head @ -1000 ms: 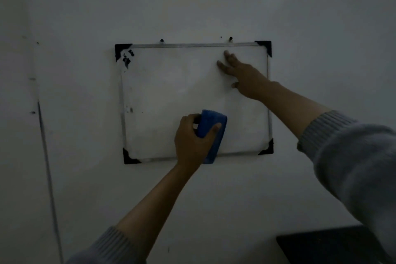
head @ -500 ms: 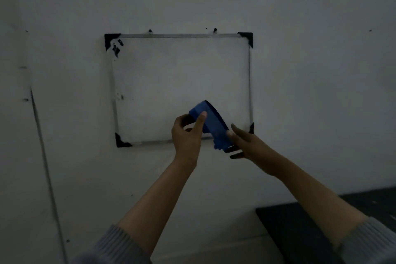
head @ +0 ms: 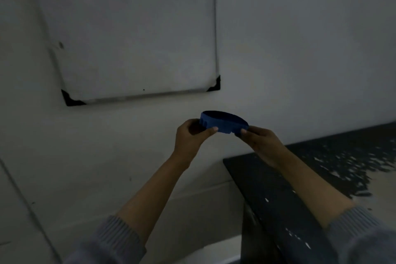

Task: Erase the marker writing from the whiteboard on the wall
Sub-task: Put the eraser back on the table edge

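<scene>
Dim grey wall [head: 300, 49] carries the metal-framed whiteboard [head: 132, 34]; below it, my left hand [head: 190, 137] and right hand [head: 260, 142] each grasp one end of the blue oval eraser [head: 224, 123].

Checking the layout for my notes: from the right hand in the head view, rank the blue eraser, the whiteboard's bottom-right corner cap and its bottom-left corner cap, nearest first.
From the right hand:
1. Blue eraser, in its fingertips.
2. Bottom-right corner cap, up and left.
3. Bottom-left corner cap, far left.

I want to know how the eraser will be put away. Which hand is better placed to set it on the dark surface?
Probably the right hand. It holds the blue eraser at the end nearer the dark surface; the left hand holds the far end, toward the whiteboard.
</scene>
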